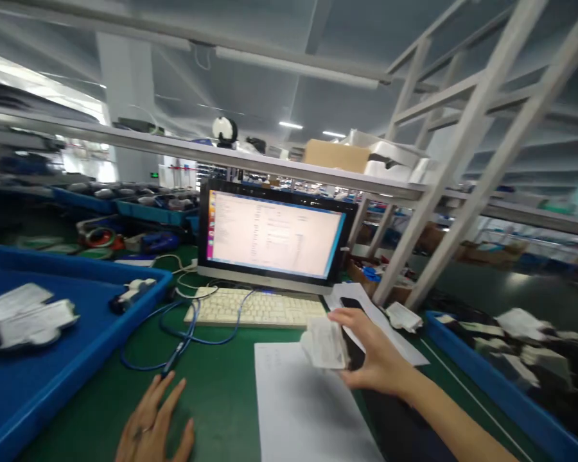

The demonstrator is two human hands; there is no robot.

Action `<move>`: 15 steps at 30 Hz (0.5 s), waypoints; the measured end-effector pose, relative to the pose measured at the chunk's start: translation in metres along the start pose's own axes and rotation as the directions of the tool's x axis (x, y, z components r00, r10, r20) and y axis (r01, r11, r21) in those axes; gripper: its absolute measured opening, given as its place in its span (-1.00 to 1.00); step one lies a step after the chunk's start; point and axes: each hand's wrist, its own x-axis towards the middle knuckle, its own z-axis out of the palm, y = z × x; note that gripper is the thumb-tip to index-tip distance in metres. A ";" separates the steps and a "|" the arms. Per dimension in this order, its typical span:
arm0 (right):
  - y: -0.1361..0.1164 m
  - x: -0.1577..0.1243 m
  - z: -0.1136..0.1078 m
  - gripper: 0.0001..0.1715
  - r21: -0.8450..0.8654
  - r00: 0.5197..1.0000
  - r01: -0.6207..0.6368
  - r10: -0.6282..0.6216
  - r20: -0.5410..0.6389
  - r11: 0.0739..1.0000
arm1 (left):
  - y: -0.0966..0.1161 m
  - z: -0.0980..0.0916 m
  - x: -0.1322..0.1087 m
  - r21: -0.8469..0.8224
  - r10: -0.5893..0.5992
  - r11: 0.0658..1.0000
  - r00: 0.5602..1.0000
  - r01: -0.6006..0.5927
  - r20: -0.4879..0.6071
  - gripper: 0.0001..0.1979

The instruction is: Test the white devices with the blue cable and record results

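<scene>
In the head view my right hand (370,353) grips a small white block-shaped unit (325,343), thumb below and fingers above, over a white paper sheet (298,404). What kind of unit it is, I cannot make out. My left hand (154,423) lies low over the green tabletop, palm down with its fingers spread. Just beyond its fingertips is the dark plug end of a blue cable (187,337); whether they touch, I cannot tell. Behind the hands stand a cream keyboard (260,308) and a lit monitor (274,234).
At left a blue tray (87,385) holds several white and dark units. Another blue bin (510,404) full of similar parts stands at right. A dark phone-like object (350,303) lies on papers near the keyboard. A metal shelf (270,167) and slanted posts (457,154) rise behind.
</scene>
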 end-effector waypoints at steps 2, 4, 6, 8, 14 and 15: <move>-0.034 0.037 0.033 -0.08 0.104 0.963 0.168 -0.186 0.197 0.980 | 0.002 -0.003 -0.002 0.048 -0.014 0.999 1.000 0.013 0.023 -0.47; -0.062 0.069 0.063 -0.02 0.174 0.883 0.300 -0.342 0.321 0.938 | 0.005 -0.003 -0.002 0.067 -0.015 0.998 1.000 0.014 0.012 -0.48; -0.083 0.094 0.086 0.01 0.225 0.786 0.405 -0.463 0.409 0.886 | 0.007 -0.004 -0.001 0.077 -0.012 0.997 1.000 0.011 0.005 -0.49; -0.096 0.112 0.102 -0.01 0.262 0.696 0.487 -0.551 0.460 0.833 | 0.008 -0.004 -0.001 0.081 -0.005 0.997 1.000 0.005 -0.001 -0.47; -0.097 0.121 0.115 -0.01 0.182 0.769 0.430 -0.465 0.438 0.884 | 0.012 -0.008 -0.002 0.082 0.043 0.996 0.998 -0.046 0.035 -0.41; -0.093 0.115 0.114 0.00 0.170 0.814 0.376 -0.413 0.410 0.911 | 0.013 -0.009 -0.001 0.079 0.064 0.995 0.996 -0.068 0.056 -0.42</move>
